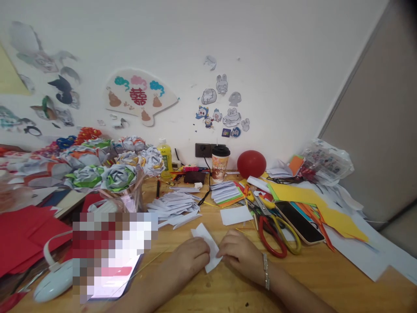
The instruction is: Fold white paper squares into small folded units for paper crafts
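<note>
Both my hands are on the small white paper (206, 238), which lies on the wooden table (325, 278) at 6 o'clock in my view, close to the front edge. My left hand (190, 260) has its fingers curled down tight over the paper's left part. My right hand (241, 256) pinches the right edge, fingers closed with hardly any gap. The sheet sits askew, with 1 corner poking out toward 11 o'clock.

As I judge it, the likeliest trouble is the paper slipping on the smooth wood. If my 2 hands press unevenly, any crease could come out crooked.

The scissors (265, 217) lie near, at 2 o'clock from my right hand, with the phone (299, 221) just beside them. A careless swing of that wrist could knock either. The heap of folded white slips (174, 208) at 11 o'clock looks loose, and a nudge could scatter it.
</note>
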A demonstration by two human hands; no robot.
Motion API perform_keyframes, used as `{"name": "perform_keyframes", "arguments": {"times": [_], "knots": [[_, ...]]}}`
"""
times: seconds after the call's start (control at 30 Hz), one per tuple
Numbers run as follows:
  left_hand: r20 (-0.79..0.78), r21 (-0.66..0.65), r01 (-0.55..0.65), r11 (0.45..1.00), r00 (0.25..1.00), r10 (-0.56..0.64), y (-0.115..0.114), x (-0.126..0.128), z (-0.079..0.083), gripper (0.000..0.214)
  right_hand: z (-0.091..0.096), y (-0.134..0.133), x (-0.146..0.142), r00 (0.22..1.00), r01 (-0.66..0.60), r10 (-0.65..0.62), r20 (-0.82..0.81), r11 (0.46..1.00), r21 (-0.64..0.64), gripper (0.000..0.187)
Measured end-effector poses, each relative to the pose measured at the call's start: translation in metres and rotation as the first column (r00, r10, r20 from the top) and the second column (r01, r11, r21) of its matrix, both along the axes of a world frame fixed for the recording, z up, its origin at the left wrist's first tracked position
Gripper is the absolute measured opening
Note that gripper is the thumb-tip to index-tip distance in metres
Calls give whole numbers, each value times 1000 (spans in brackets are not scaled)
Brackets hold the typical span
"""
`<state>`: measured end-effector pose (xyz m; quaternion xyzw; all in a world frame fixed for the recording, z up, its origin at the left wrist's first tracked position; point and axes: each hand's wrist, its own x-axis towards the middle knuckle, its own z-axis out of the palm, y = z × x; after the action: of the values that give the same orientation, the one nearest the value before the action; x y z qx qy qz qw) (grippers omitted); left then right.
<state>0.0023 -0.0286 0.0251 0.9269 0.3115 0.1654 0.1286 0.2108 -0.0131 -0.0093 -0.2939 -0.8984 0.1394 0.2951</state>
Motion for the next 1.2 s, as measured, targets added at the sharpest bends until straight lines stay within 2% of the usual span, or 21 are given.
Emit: {"name": "perform_keyframes", "arguments": {"times": [0.1,0.2,0.3,0.43,0.57,0.83,1.0,1.1,1.2], "knots": [[47,-18,124,992,991,-124,8,-4,-3,28,4,-1,6,997,-10,2,81,996,92,20],[66,-53,174,983,983,-170,12,-7,-6,26,7,-1,8,990,-73,61,130,993,89,21],[89,-112,165,980,984,-156,12,-7,-7,27,4,0,6,986,-112,114,124,994,-17,20],[84,-188,142,972,988,-128,12,-7,-6,24,1,5,8,994,-84,92,50,986,-141,16],[121,-249,122,961,988,-94,15,-11,-10,20,3,10,15,994,-93,103,34,971,-219,23],[216,-342,34,939,975,44,21,-13,-18,14,2,8,8,998,-40,46,36,985,-170,9],[222,-343,109,933,974,-32,22,-14,-16,15,2,6,2,1000,-22,24,12,983,-183,10],[235,-323,164,932,968,-89,20,-11,-12,16,2,3,-2,999,32,-35,-11,981,-189,9],[218,-250,105,963,975,-50,18,-5,-10,15,1,0,-5,994,106,-109,-4,973,-203,10]]}}
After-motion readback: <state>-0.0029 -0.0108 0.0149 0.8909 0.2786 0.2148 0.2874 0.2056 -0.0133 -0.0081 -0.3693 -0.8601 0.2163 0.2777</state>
